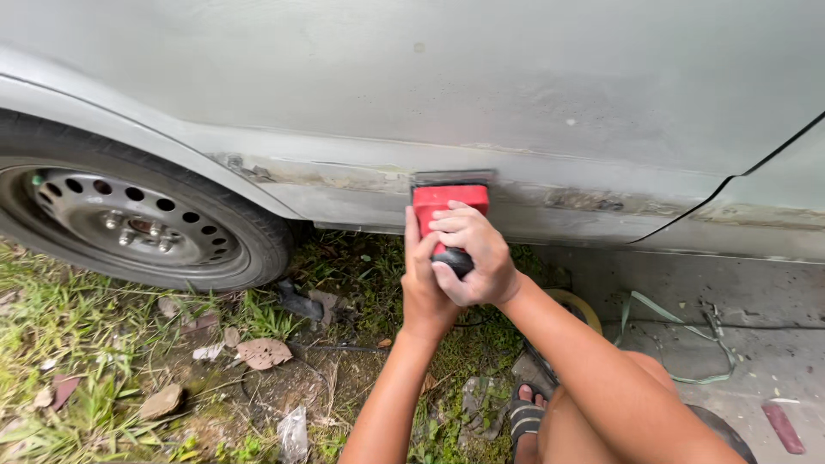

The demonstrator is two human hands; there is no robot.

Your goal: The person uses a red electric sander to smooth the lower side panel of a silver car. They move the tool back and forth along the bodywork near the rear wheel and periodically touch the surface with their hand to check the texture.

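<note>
Your knee (601,421) and sandalled foot (522,417) sit lowest in view, so you are crouched close to the car's sill (344,193). Both hands wrap the sander's black grip: your left hand (423,288) underneath, your right hand (474,258) over it, fingers curled tight, which steadies the tool against the panel. That red sander (450,199) points away from you, its long axis running from your hands to the sill, its pad flat on the bare strip right of the wheel (137,223).

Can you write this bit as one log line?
left hand: grips sander | right hand: grips sander | sander: pressed on car panel | wheel: left
</note>
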